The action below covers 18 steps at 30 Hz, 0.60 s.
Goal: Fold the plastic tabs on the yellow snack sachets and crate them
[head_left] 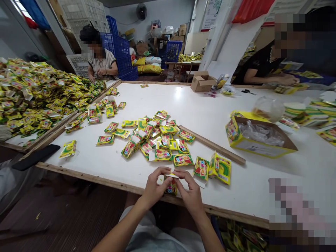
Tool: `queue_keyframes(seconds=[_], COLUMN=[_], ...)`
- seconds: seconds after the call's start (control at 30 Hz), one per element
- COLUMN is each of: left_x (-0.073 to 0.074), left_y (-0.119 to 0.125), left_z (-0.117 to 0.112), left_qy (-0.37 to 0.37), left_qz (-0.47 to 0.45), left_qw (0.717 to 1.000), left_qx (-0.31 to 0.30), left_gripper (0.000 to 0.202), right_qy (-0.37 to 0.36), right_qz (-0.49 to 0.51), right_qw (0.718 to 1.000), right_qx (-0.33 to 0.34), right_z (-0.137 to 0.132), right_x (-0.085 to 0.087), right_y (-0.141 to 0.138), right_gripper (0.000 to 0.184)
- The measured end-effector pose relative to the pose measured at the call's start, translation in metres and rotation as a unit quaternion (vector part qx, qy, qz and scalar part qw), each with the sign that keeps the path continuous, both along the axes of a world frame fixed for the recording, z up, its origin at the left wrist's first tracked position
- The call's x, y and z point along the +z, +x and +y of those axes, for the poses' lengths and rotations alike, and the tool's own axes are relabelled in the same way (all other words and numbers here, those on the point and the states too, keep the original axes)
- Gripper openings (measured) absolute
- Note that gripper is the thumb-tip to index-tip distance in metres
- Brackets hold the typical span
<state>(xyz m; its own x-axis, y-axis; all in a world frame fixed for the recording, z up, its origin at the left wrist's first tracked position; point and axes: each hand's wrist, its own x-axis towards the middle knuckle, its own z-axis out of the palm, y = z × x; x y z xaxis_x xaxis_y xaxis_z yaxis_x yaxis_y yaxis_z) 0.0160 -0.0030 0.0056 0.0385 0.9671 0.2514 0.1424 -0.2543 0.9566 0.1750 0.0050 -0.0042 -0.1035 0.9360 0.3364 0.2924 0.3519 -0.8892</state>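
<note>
Between my two hands, at the table's front edge, is a small yellow-and-green candy box (171,188) with a white end flap at its top. My left hand (154,183) grips its left side, fingertips bent over the flap. The right side is pinched by my right hand (189,190), with the thumb near the flap. Part of the box is covered by my fingers. Just beyond lies a loose heap of similar candy boxes (165,140), some with flaps standing up. Another box (201,168) with its flap out rests right of my hands, beside a yellow one (222,168).
A wooden strip (212,145) lies across the white table (252,189). To the right stands an open display carton (262,145) holding clear plastic. A large pile of boxes (44,94) fills the left side. Co-workers sit at the far left (103,63) and right (258,66).
</note>
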Motion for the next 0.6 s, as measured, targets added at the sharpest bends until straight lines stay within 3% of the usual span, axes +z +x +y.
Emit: queue_keyframes(seconds=[0.37, 0.6], left_x=[0.004, -0.001], left_y=[0.009, 0.001], left_z=[0.009, 0.005], left_qy=[-0.046, -0.038], left_qz=[0.019, -0.020], left_qw=[0.997, 0.999], left_qx=[0.055, 0.017], left_gripper=[0.012, 0.013], right_qy=[-0.026, -0.051], right_qz=[-0.031, 0.019], right_qw=[0.999, 0.998], right_qx=[-0.027, -0.016], right_z=[0.013, 0.004], right_x=[0.017, 0.004], right_y=[-0.002, -0.004], right_gripper=[0.021, 0.023])
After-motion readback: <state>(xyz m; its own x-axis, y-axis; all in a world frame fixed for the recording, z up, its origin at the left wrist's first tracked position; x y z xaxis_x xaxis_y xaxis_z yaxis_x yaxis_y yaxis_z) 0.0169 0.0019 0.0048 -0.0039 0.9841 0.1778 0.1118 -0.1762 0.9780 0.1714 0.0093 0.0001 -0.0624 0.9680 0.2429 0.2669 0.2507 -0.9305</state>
